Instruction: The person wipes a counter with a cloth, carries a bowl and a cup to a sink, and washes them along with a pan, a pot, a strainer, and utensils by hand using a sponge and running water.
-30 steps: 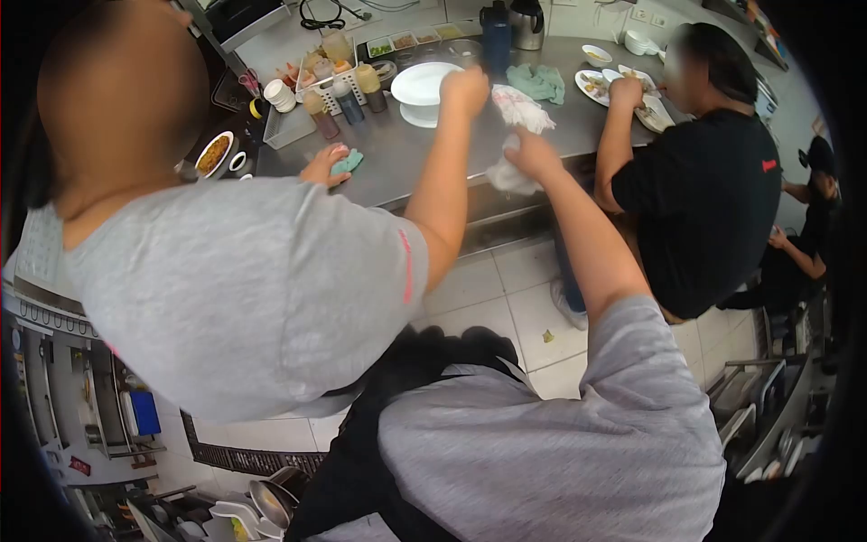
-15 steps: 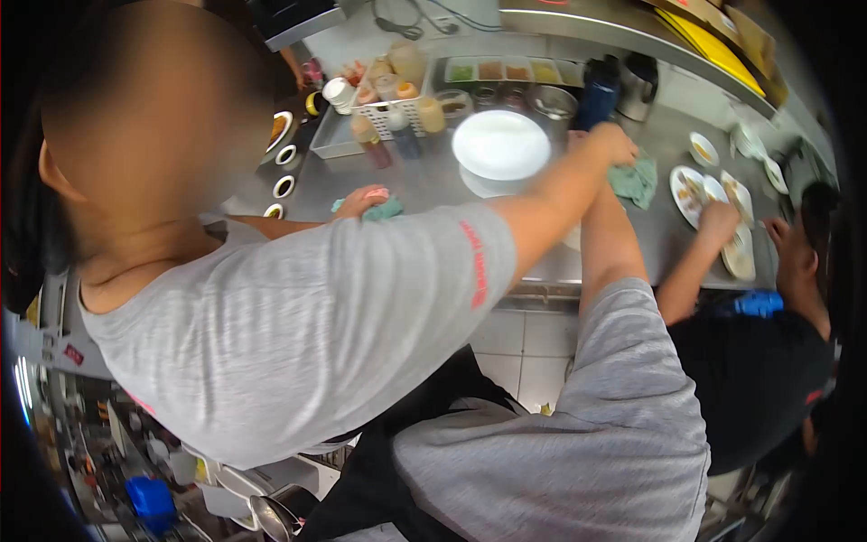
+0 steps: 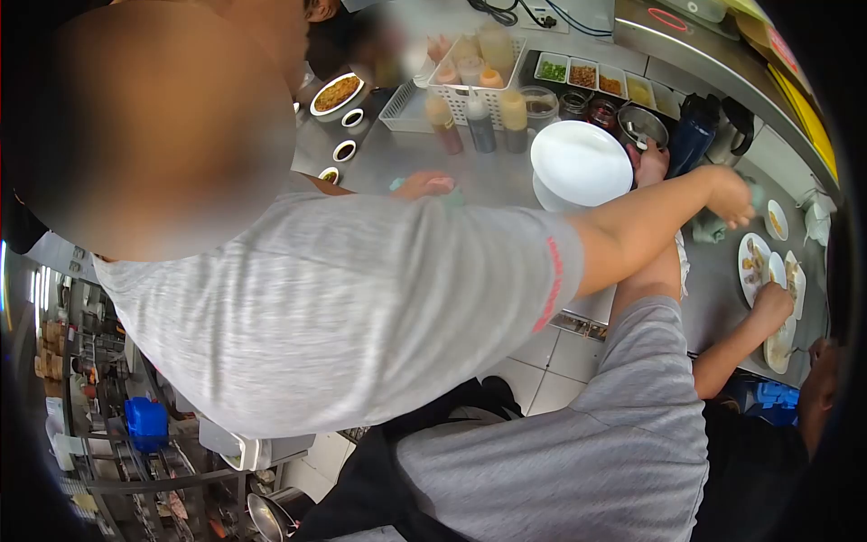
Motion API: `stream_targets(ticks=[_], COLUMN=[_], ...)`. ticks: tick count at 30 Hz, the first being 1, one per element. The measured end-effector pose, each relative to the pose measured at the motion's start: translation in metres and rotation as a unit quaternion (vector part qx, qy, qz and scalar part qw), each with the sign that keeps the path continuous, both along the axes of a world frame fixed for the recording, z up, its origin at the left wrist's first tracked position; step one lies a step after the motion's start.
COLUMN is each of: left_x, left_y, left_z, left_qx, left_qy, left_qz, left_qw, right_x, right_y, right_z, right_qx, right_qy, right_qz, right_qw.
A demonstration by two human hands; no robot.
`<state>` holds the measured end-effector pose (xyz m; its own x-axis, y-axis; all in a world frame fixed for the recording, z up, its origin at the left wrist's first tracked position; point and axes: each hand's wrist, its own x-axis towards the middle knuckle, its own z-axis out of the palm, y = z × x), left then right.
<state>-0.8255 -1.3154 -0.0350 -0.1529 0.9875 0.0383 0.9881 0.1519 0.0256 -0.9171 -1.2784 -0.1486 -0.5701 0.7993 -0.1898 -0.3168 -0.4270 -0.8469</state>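
Right hand (image 3: 652,163) in the upper right of the frame, stretched past a co-worker's arm (image 3: 650,221), which crosses in front of it, to the counter (image 3: 492,176) edge beside the stacked white plates (image 3: 578,163). Whether its fingers grip anything cannot be told; the left hand is out of view.

Bright, even overhead light, soft glare on the steel counter (image 3: 506,176), fisheye-bent dark corners.
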Motion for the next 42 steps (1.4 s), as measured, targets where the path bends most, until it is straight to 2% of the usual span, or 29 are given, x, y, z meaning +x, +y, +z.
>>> stream_targets(ticks=[2,3,5,8,9,10,12,14,16,17,19,21,22,23,24,25,26,27,28,29,30,31,32,33,34,35,37,39,42], left_x=[0.002,0.002,-0.015,-0.018,-0.01,0.0,0.034,0.105,0.226,0.305,0.476,0.607,0.651,0.676,0.69,0.683,0.673,0.658,0.647,0.641,0.638,0.636,0.632,0.622,0.627,0.621,0.617,0.618,0.622], left_y=[-0.003,-0.008,-0.005,-0.06,-0.092,-0.132,-0.235,-0.364,-0.513,-0.585,-0.704,-0.763,-0.782,-0.792,-0.8,-0.793,-0.797,-0.807,-0.819,-0.832,-0.842,-0.853,-0.857,-0.852,-0.866,-0.866,-0.875,-0.891,-0.911], left_z=[0.002,0.002,-0.003,0.02,0.025,0.023,0.008,-0.034,-0.105,-0.14,-0.185,-0.196,-0.201,-0.208,-0.221,-0.219,-0.225,-0.237,-0.245,-0.252,-0.26,-0.266,-0.267,-0.253,-0.268,-0.256,-0.241,-0.224,-0.193], left_qx=[0.024,0.037,0.072,0.158,0.187,0.212,0.242,0.227,0.157,0.102,-0.011,-0.078,-0.083,-0.053,0.0,0.225,0.366,0.567,0.713,0.792,0.829,0.845,0.839,0.837,0.836,0.82,0.829,0.809,0.815], left_qy=[0.022,0.033,0.061,0.088,0.082,0.07,0.021,-0.046,-0.103,-0.117,-0.124,-0.086,-0.045,0.009,0.06,0.062,0.016,-0.07,-0.123,-0.142,-0.155,-0.164,-0.185,-0.194,-0.195,-0.189,-0.223,-0.252,-0.264], left_qz=[0.011,0.021,0.028,0.051,0.064,0.08,0.151,0.286,0.494,0.604,0.794,0.909,0.942,0.96,0.96,0.9,0.886,0.813,0.69,0.578,0.51,0.473,0.483,0.488,0.488,0.502,0.484,0.493,0.496], left_qw=[0.999,0.999,0.995,0.982,0.977,0.971,0.958,0.93,0.849,0.782,0.594,0.401,0.322,0.275,0.272,0.368,0.286,0.113,-0.036,-0.133,-0.171,-0.186,-0.169,-0.154,-0.16,-0.201,-0.171,-0.199,-0.141], right_x=[0.02,0.046,0.069,0.083,0.052,0.046,0.056,0.073,0.091,0.102,0.13,0.156,0.168,0.187,0.205,0.221,0.234,0.258,0.274,0.292,0.306,0.318,0.33,0.337,0.349,0.356,0.371,0.384,0.392], right_y=[-0.031,-0.049,-0.059,-0.064,-0.041,-0.034,-0.019,-0.002,0.012,0.019,0.029,0.039,0.046,0.038,0.028,0.032,0.041,0.008,-0.006,-0.026,-0.041,-0.072,-0.108,-0.144,-0.212,-0.223,-0.328,-0.422,-0.546], right_z=[0.049,0.091,0.101,0.119,0.07,0.045,0.033,0.034,0.04,0.046,0.063,0.076,0.079,0.092,0.103,0.104,0.096,0.114,0.12,0.123,0.116,0.115,0.126,0.12,0.132,0.124,0.13,0.132,0.125], right_qx=[0.102,0.18,0.183,0.193,0.088,0.035,0.001,0.002,0.011,0.019,0.068,0.099,0.121,0.17,0.208,0.209,0.218,0.229,0.276,0.29,0.264,0.273,0.319,0.267,0.178,0.187,0.169,0.136,0.155], right_qy=[-0.018,-0.042,-0.045,-0.043,-0.02,-0.028,-0.004,0.024,0.063,0.062,0.082,0.029,-0.005,-0.006,-0.028,-0.051,-0.03,-0.032,-0.095,-0.153,-0.166,-0.155,-0.21,-0.22,-0.207,-0.229,-0.188,-0.179,-0.122], right_qz=[-0.161,-0.296,-0.311,-0.353,-0.148,-0.071,-0.021,0.005,0.043,0.04,0.102,0.099,0.105,0.124,0.134,0.17,0.233,0.246,0.273,0.285,0.29,0.341,0.386,0.376,0.345,0.476,0.552,0.618,0.726], right_qw=[0.981,0.937,0.932,0.914,0.985,0.996,1.0,1.0,0.997,0.997,0.989,0.99,0.987,0.978,0.969,0.962,0.947,0.941,0.917,0.901,0.905,0.886,0.839,0.86,0.898,0.828,0.795,0.753,0.659])
